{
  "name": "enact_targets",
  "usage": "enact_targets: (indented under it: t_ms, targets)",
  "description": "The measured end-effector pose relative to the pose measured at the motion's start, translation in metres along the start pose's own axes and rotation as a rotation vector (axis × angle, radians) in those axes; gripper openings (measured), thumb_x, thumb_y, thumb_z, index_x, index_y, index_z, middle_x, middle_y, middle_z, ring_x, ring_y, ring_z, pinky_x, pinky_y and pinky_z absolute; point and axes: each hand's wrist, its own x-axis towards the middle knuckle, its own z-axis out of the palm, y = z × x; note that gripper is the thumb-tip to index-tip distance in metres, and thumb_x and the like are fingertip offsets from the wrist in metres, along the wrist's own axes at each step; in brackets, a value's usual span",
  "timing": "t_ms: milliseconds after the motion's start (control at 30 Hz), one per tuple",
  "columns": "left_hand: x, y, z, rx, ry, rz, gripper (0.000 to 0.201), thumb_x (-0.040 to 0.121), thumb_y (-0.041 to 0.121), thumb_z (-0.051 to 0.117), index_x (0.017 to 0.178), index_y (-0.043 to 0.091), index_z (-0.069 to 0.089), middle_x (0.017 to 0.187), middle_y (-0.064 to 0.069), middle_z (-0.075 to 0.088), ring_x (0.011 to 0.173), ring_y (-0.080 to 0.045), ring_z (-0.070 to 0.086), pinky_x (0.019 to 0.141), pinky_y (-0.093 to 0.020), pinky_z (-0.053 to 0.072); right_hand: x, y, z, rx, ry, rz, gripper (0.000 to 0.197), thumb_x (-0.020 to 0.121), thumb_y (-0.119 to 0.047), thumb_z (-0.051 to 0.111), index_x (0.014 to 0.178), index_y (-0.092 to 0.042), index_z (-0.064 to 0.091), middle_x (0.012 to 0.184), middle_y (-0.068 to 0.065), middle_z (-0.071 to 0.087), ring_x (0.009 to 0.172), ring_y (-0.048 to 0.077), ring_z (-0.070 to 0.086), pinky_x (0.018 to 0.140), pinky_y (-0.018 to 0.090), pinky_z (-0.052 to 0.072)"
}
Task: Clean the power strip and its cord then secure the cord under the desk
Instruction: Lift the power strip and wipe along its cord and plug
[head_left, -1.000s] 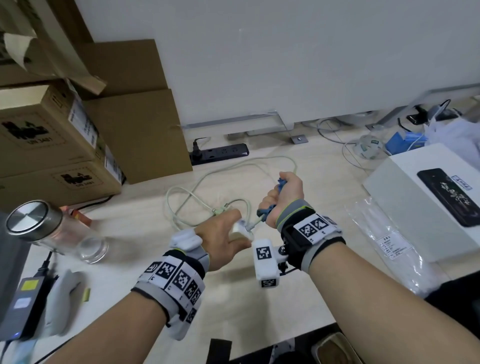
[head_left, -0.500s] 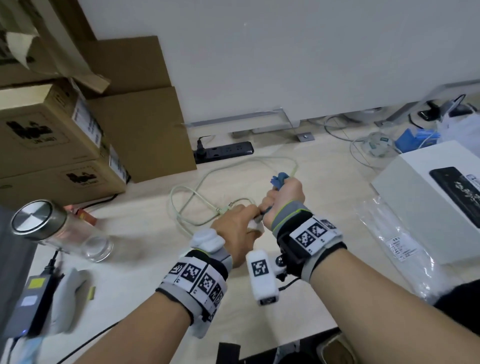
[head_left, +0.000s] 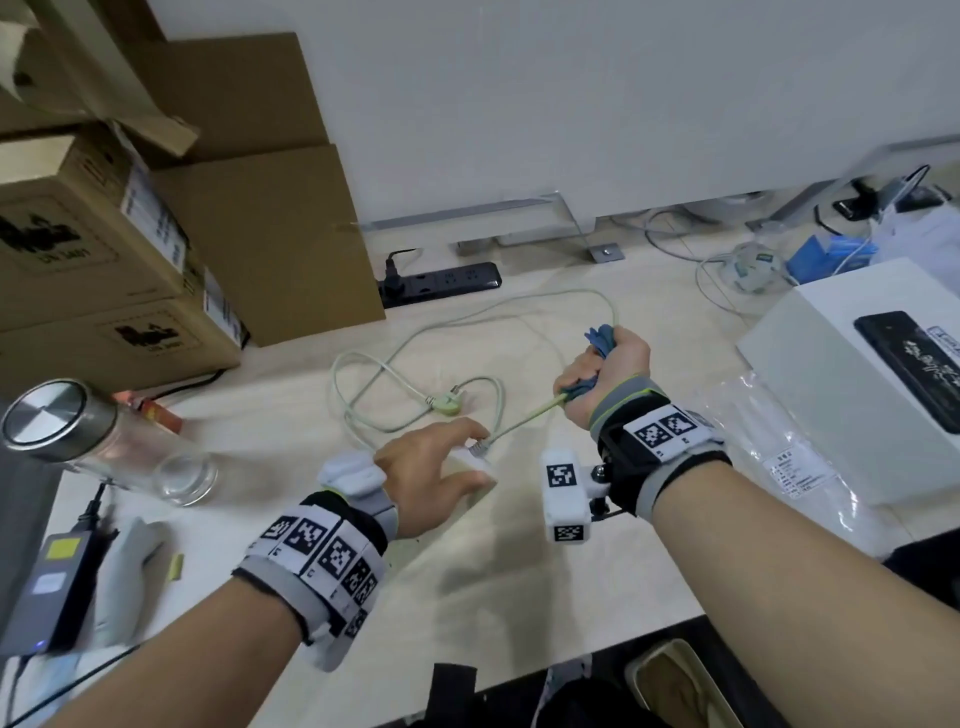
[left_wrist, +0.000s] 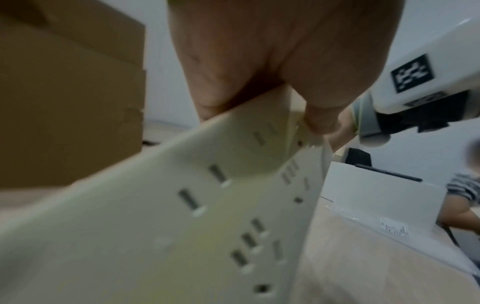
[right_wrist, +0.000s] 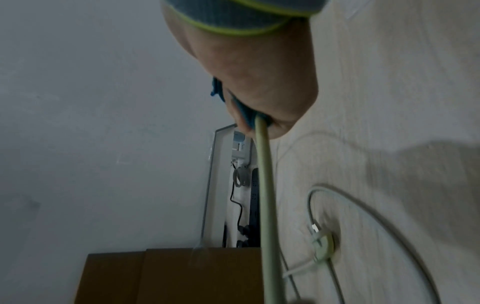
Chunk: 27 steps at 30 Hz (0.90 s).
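Head view shows the right hand with fingers clamped around a blue cloth wrapped on the cord. Left hand grips the white power strip above the desk.

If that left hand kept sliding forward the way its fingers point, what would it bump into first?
Most likely the cord's plug, lying on the desk just past the left hand, which holds the white power strip. Depth is hard to judge; it might slip past it.
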Motion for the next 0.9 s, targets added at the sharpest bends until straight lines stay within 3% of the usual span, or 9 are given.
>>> enact_targets:
  t_ms: [100,200,300,367,467,633,767,900]
  targets:
    - [0.001,0.001,0.012,-0.026,0.01,-0.022,0.052,0.073,0.062,0.049,0.12,0.039,0.051,0.121,0.008,0.063,0.112,-0.016,0.057,0.092,-0.033,0.046,-0.01,0.024,0.0,0.007,-0.062,0.038,0.035,0.094,-0.042,0.048,0.067,-0.02,0.049,0.042,-0.005,0.036,0.03,0.011,0.026,0.04,0.016,0.026]
    - [0.015,0.01,0.018,-0.063,0.006,-0.015,0.056,0.072,0.063,0.048,0.114,0.028,0.055,0.11,0.003,0.066,0.103,-0.02,0.061,0.086,-0.036,0.048,-0.025,0.059,0.01,-0.101,-0.054,0.049,0.038,0.094,-0.047,0.049,0.071,-0.017,0.049,0.059,-0.002,0.047,0.049,0.009,0.046,0.055,0.025,0.046]
    - [0.027,0.017,0.016,0.039,-0.068,-0.036,0.035,0.082,0.048,0.055,0.108,0.024,0.055,0.106,-0.002,0.064,0.098,-0.024,0.06,0.084,-0.039,0.047,-0.026,0.065,0.016,-0.144,0.0,-0.019,0.036,0.09,-0.036,0.055,0.064,-0.012,0.048,0.048,0.001,0.04,0.039,0.016,0.033,0.045,0.027,0.031]
    - [0.027,0.014,0.015,0.152,-0.136,-0.031,0.024,0.085,0.042,0.056,0.104,0.027,0.054,0.107,-0.001,0.06,0.098,-0.027,0.057,0.086,-0.04,0.046,-0.018,0.059,0.01,-0.141,0.019,-0.003,0.031,0.087,-0.033,0.053,0.063,-0.015,0.046,0.051,-0.001,0.034,0.042,0.018,0.022,0.047,0.028,0.022]
    - [0.02,0.009,0.017,0.163,-0.062,0.077,0.028,0.08,0.04,0.053,0.1,0.021,0.06,0.097,-0.003,0.059,0.092,-0.028,0.056,0.079,-0.035,0.043,-0.014,0.048,0.002,-0.165,0.007,0.053,0.029,0.084,-0.038,0.05,0.064,-0.02,0.041,0.053,-0.004,0.023,0.05,0.016,0.01,0.053,0.028,0.014]
    - [0.011,0.014,0.007,0.003,0.045,0.088,0.032,0.072,0.047,0.049,0.087,0.024,0.065,0.086,0.004,0.066,0.083,-0.02,0.06,0.073,-0.031,0.047,-0.011,0.02,0.007,-0.104,-0.011,0.035,0.033,0.083,-0.036,0.051,0.061,-0.019,0.033,0.05,-0.005,0.017,0.043,0.016,0.011,0.042,0.02,0.017]
    - [0.007,0.0,0.0,0.023,0.092,0.094,0.037,0.072,0.053,0.042,0.081,0.025,0.064,0.078,0.007,0.064,0.078,-0.02,0.061,0.067,-0.029,0.045,-0.002,-0.011,-0.002,-0.032,0.043,0.035,0.034,0.08,-0.037,0.055,0.058,-0.02,0.034,0.051,-0.007,0.021,0.043,0.016,0.014,0.046,0.021,0.017]
    - [0.011,-0.005,0.005,-0.003,0.162,0.06,0.051,0.076,0.065,0.034,0.083,0.027,0.067,0.078,0.012,0.063,0.073,-0.01,0.055,0.068,-0.026,0.042,0.001,-0.018,-0.011,0.042,-0.012,0.027,0.039,0.084,-0.041,0.053,0.057,-0.018,0.037,0.046,-0.007,0.025,0.039,0.016,0.016,0.043,0.02,0.018]
